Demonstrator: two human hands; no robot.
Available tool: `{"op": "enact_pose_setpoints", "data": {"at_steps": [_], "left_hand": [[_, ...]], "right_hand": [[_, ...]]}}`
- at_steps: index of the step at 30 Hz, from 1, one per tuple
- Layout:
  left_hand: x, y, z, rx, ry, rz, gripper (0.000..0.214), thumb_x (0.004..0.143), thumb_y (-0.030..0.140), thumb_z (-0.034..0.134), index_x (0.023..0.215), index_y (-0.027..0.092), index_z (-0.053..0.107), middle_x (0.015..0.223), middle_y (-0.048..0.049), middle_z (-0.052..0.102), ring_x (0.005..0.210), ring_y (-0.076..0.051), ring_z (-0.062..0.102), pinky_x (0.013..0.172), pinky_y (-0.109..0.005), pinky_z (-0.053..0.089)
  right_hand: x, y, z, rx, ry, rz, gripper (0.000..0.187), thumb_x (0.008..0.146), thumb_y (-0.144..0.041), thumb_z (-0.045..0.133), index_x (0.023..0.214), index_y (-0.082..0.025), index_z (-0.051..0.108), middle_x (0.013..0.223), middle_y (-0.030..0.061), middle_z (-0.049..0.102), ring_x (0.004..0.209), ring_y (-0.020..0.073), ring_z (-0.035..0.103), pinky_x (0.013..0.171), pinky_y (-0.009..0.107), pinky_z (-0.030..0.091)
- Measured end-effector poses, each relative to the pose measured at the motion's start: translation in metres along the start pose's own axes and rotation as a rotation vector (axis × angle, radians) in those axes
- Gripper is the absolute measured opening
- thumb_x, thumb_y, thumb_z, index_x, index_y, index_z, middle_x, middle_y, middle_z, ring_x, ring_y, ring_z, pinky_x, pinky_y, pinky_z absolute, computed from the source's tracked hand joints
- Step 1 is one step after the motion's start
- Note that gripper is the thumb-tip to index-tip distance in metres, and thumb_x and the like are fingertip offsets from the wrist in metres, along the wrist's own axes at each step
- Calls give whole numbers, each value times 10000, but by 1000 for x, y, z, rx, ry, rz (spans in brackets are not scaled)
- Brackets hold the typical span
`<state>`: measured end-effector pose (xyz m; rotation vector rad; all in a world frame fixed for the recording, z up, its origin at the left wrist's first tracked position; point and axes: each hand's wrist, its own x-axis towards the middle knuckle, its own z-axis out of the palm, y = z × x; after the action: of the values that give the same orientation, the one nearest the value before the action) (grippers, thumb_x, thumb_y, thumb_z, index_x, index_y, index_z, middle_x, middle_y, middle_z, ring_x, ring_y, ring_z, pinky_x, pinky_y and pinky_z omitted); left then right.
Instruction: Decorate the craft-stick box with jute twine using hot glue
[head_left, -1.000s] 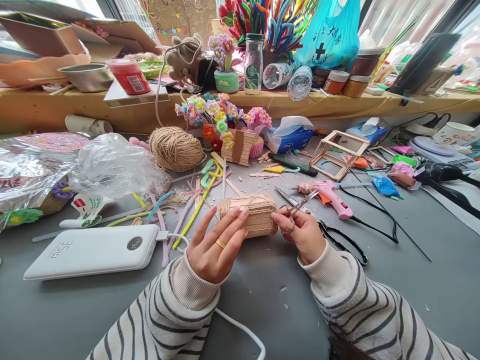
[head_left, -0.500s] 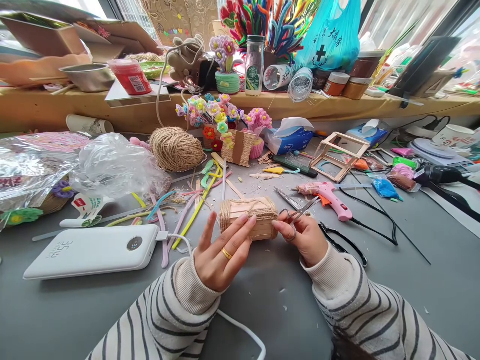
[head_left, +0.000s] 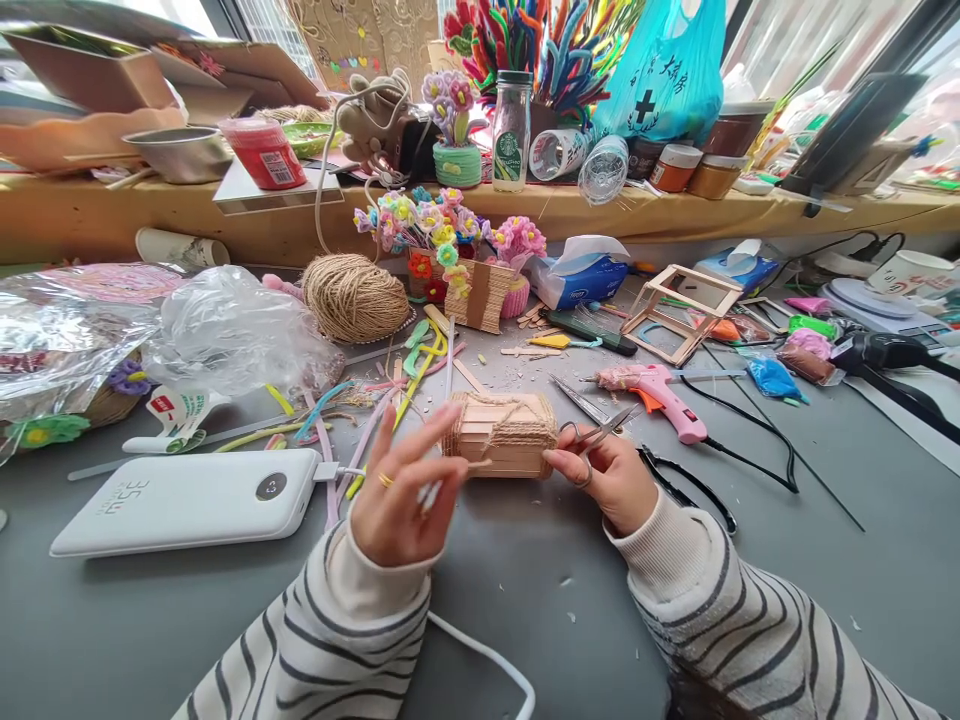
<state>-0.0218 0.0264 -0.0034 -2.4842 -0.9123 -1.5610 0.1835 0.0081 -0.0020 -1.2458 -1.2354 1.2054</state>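
A small barrel-like piece of wooden craft sticks (head_left: 517,465), bound at both ends with jute twine, lies on its side in front of me. Between thumb and forefinger, my left hand (head_left: 409,495) pinches a loose end of twine (head_left: 481,463) just off the piece's left front, the other fingers raised. Small scissors (head_left: 602,431) hang on the fingers of my right hand (head_left: 619,485), blades pointing up to the right. That hand's thumb and fingertips also grip the right end of the wooden piece.
A pink glue gun (head_left: 660,395) and larger scissors (head_left: 577,398) lie behind my right hand. At left rests a white power bank (head_left: 187,505) with its cable. A twine ball (head_left: 354,298), pipe cleaners (head_left: 409,400) and a stick frame (head_left: 679,310) stand farther back.
My left hand has come off the front of the wooden piece and moved left, pulling a twine end away from it. My right hand has hardly moved.
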Motion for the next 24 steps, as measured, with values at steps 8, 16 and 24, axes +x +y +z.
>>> {"op": "enact_pose_setpoints", "data": {"at_steps": [8,16,24], "left_hand": [[-1,-8,11,-606,122,-716,146,860,315,479,829,182,429,1263,-167,516,1116,-238,547,970,-442,439],[5,1,12,-749,248,-778,181,818,340,547,793,193,446,1190,-117,576,1124,-254,540,953,-458,452],[6,5,13,-746,331,-650,127,822,298,540,783,200,469,1119,-83,612,1183,-285,484,919,-526,481]], "right_hand": [[-1,-2,-4,-80,-37,-33,200,666,-362,653,639,-185,563,578,-2,572,562,134,521,543,269,402],[-2,5,-7,-131,-37,-71,199,681,-370,657,684,-180,597,602,-3,580,464,101,502,460,243,423],[-1,6,-11,-371,-43,-265,158,744,-320,592,710,-167,620,613,11,538,521,106,494,515,240,452]]}}
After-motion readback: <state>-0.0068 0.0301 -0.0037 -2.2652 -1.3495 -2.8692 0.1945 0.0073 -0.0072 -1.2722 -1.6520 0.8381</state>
